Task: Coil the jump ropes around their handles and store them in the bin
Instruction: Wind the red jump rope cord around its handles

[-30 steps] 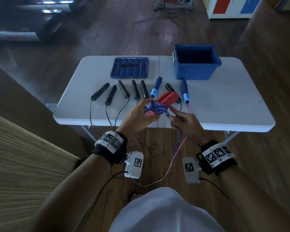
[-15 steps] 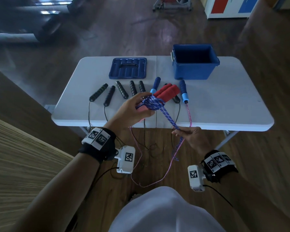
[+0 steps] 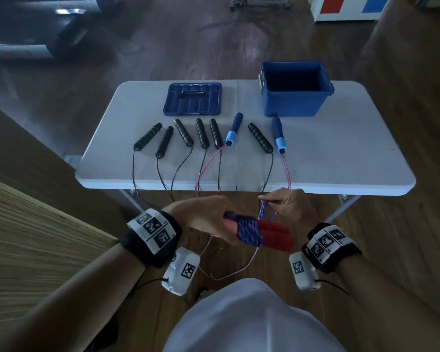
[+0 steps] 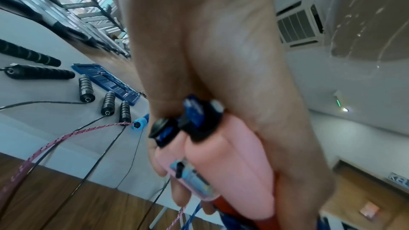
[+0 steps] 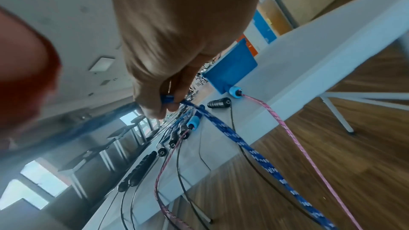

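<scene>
My left hand (image 3: 211, 222) grips a pair of red handles (image 3: 276, 236) held side by side in front of the table's near edge. A blue patterned rope (image 3: 249, 232) is coiled around their middle. In the left wrist view the handles' pale ends (image 4: 232, 163) lie in the curled fingers. My right hand (image 3: 281, 201) pinches the free length of the blue rope (image 5: 254, 155) just beyond the handles. The open blue bin (image 3: 295, 110) stands at the table's back right and looks empty.
On the white table (image 3: 341, 161) lie several black handles (image 3: 201, 133) and two blue handles (image 3: 278, 134) joined by a pink rope (image 3: 206, 163). Their ropes hang over the near edge. The blue lid (image 3: 192, 99) lies at the back, left of the bin.
My left hand has drawn the red handles back from over the table toward my body. My right hand has carried the blue rope from below the handles to their far side.
</scene>
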